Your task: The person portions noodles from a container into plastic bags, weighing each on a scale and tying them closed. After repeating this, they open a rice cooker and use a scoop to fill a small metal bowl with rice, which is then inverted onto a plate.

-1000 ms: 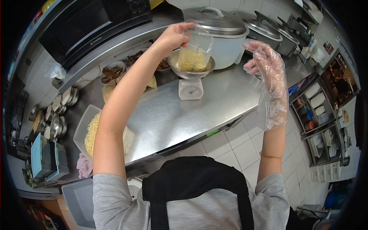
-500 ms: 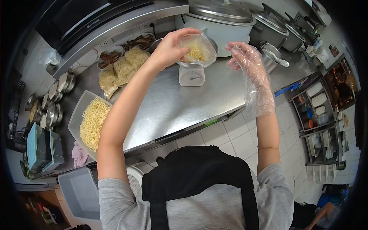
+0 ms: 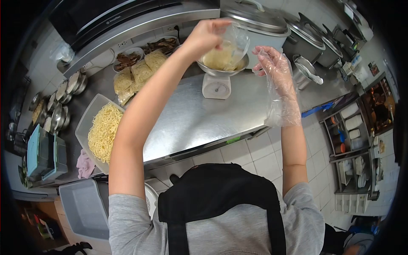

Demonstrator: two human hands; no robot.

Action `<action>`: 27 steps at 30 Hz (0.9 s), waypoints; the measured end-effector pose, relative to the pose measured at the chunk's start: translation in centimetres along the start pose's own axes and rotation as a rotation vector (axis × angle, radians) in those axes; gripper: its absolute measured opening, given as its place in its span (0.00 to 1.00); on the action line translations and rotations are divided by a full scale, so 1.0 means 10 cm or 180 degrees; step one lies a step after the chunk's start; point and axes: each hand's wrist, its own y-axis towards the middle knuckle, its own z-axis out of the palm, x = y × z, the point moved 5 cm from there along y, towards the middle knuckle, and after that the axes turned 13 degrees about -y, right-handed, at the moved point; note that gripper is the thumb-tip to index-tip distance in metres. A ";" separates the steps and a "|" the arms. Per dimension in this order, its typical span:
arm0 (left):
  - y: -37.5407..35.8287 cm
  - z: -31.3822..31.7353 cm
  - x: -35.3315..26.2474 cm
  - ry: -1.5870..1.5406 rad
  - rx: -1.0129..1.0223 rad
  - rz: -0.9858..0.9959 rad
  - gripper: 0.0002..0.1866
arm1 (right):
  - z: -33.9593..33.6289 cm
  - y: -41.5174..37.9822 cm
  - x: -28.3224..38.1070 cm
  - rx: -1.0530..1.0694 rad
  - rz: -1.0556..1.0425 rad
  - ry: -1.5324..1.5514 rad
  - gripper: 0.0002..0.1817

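Observation:
A clear plastic bag [image 3: 236, 44] with pale noodles in its lower part hangs from my bare left hand [image 3: 207, 38], whose fingers pinch its top edge and are slightly blurred. Beneath the bag is a metal bowl [image 3: 243, 66] on a small white kitchen scale [image 3: 216, 88] with a round dial. To the right of the bowl, my right hand [image 3: 276, 68] wears a loose clear plastic glove; it is raised, fingers loosely bent and apart, holding nothing. A tub [image 3: 83, 131] heaped with yellow noodles [image 3: 103, 134] stands by my left arm.
Filled noodle bags [image 3: 140, 73] lie at the back of the steel counter [image 3: 187, 123], beside dishes of brown dried food [image 3: 127, 61]. Large lidded cookers [image 3: 255, 21] stand behind the scale, a metal pot [image 3: 304, 70] to the right. Stacked bowls [image 3: 59, 117] and a pink cloth [image 3: 85, 165] sit left.
My left hand has risen, lifting the noodle bag, which now hangs upright over the bowl. More of the bowl shows. My gloved right hand stays nearly where it was.

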 end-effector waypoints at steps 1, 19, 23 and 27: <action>0.11 -0.05 -0.09 -0.0360 -0.0119 -0.0025 0.31 | -0.01 0.05 0.08 -0.0206 -0.0087 -0.0096 0.17; -1.55 -0.99 -0.03 0.0342 0.0777 -0.1451 0.28 | 1.38 -0.03 0.74 0.1679 -0.2580 -0.2556 0.08; -1.96 -1.10 0.25 0.0215 0.0321 -0.1656 0.17 | 1.72 -0.22 0.51 0.1469 -0.2523 -0.2024 0.08; -2.23 -1.01 0.44 0.1475 0.0715 -0.1332 0.07 | 1.84 -0.33 0.14 0.1395 -0.2091 -0.2097 0.09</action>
